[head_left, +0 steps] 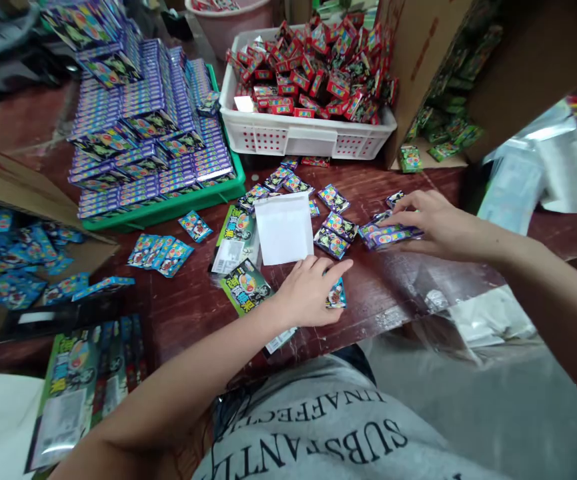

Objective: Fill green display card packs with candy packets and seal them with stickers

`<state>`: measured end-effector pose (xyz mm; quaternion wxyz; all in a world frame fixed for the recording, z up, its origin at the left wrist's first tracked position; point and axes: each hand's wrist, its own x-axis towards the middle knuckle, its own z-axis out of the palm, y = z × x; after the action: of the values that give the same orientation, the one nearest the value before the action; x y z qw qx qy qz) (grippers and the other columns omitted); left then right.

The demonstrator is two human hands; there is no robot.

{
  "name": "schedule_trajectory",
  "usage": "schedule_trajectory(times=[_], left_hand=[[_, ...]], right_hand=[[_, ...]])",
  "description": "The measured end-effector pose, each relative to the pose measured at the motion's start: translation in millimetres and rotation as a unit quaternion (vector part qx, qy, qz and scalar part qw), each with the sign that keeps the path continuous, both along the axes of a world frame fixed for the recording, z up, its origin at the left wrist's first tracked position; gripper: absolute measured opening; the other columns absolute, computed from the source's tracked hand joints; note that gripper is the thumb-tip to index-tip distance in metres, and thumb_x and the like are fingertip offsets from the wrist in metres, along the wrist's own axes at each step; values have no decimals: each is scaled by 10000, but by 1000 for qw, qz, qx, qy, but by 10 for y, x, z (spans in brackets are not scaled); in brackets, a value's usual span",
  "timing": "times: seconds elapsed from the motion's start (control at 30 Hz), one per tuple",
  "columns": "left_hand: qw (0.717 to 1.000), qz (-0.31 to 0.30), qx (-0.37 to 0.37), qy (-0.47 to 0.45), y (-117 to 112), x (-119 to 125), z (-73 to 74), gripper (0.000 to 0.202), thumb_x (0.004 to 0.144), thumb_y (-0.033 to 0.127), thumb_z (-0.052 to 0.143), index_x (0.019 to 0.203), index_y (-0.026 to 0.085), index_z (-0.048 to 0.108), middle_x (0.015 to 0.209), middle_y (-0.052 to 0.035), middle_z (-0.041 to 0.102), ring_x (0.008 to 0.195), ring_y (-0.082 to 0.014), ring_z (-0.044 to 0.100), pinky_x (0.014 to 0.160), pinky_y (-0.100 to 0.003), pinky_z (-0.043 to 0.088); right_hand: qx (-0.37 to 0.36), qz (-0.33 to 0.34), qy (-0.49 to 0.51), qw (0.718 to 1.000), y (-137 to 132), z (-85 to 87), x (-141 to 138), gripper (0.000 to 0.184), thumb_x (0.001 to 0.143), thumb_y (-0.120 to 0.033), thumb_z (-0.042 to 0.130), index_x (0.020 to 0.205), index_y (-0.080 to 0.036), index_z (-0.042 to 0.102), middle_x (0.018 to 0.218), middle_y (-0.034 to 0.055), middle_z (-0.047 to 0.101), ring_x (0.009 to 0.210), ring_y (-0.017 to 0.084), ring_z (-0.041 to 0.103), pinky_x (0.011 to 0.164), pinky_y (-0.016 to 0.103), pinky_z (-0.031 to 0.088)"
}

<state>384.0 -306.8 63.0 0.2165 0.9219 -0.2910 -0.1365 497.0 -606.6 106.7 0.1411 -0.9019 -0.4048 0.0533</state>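
My left hand (311, 291) is closed round a small blue candy packet (337, 293) near the table's front edge. Under its wrist lies a green and black printed pouch (246, 287), with a second pouch (235, 233) just behind it. A blank white paper (284, 228) sits beyond the fingers. To the right, my right hand (431, 220) has its fingers and thumb on several purple candy packets (385, 235) lying on the table. Loose purple packets (337, 233) are spread between the hands and the white basket.
A white basket (313, 137) heaped with red packets stands at the back. Behind left, a green tray (168, 217) bears stacked purple boxes. Blue packets (161, 253) lie leftward, beside an open carton (18, 177). Another carton (418, 60) holds green packets at right.
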Motion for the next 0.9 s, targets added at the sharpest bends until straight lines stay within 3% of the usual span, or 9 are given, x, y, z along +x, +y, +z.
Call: schedule_trajectory(times=[0.1, 0.2, 0.3, 0.4, 0.5, 0.63, 0.7, 0.77, 0.9], left_hand=[[992, 33, -55, 105, -1, 70, 90, 496, 892, 400, 557, 1338, 185, 586, 1093, -76, 727, 919, -219, 673, 854, -353, 511], [982, 40, -55, 177, 32, 201, 14, 340, 921, 285, 476, 1171, 198, 689, 897, -25, 749, 738, -165, 671, 735, -302, 511], [987, 9, -59, 152, 62, 318, -120, 331, 905, 184, 479, 1146, 174, 705, 992, -41, 755, 834, -159, 687, 812, -293, 526], [996, -13, -68, 63, 74, 296, -144, 344, 950, 211, 489, 1247, 151, 651, 1221, -93, 694, 1091, -191, 654, 992, -332, 497], [999, 33, -35, -12, -2, 106, -73, 441, 958, 402, 560, 1308, 137, 593, 1301, -131, 624, 1213, -256, 586, 1078, -403, 455], [992, 111, 46, -39, -254, -217, -85, 949, 768, 723, 663, 1437, 86, 447, 1284, -184, 590, 1183, -365, 544, 1015, -509, 465], [989, 121, 74, -36, -328, -319, -148, 1009, 745, 664, 704, 1495, 82, 361, 1304, -195, 572, 1177, -376, 529, 994, -515, 455], [990, 106, 83, -35, -284, -369, -203, 930, 783, 495, 698, 1525, 94, 305, 1360, -196, 546, 1209, -365, 510, 1016, -503, 424], [995, 58, 77, -20, 93, -421, -206, 849, 779, 280, 626, 1537, 126, 275, 1499, -170, 460, 1324, -339, 443, 1092, -482, 356]], right_hand=[[51, -100, 37, 993, 17, -64, -331, 565, 923, -661, 527, 1252, -224, 667, 1065, 128, 668, 997, 326, 633, 899, 478, 522], [54, -233, 116, 964, 209, -283, -761, 567, 960, -664, 447, 1242, -199, 608, 977, 120, 720, 880, 314, 692, 784, 438, 549], [6, -323, 151, 934, 436, -574, -1134, 619, 986, -672, 339, 1279, -166, 544, 893, 138, 729, 817, 348, 710, 701, 462, 554], [-13, -363, 92, 927, 477, -732, -1303, 687, 968, -705, 340, 1318, -143, 524, 1055, 193, 711, 990, 401, 684, 768, 531, 562], [18, -295, 36, 955, 306, -696, -1260, 790, 898, -722, 505, 1441, -152, 440, 1325, 209, 600, 1201, 400, 585, 962, 572, 519], [28, -92, 65, 993, 82, -538, -1026, 896, 874, -556, 645, 1582, -205, 223, 1591, 165, 356, 1421, 366, 395, 1154, 553, 384], [17, -49, 84, 995, 60, -493, -898, 890, 879, -460, 647, 1596, -202, 188, 1634, 164, 283, 1469, 364, 333, 1179, 561, 345], [8, -30, 90, 995, 79, -487, -791, 854, 880, -410, 640, 1588, -178, 222, 1634, 183, 279, 1478, 369, 322, 1178, 574, 338], [-10, -2, 94, 996, 115, -526, -666, 782, 879, -425, 655, 1552, -178, 343, 1519, 178, 474, 1373, 363, 468, 1109, 577, 419]])
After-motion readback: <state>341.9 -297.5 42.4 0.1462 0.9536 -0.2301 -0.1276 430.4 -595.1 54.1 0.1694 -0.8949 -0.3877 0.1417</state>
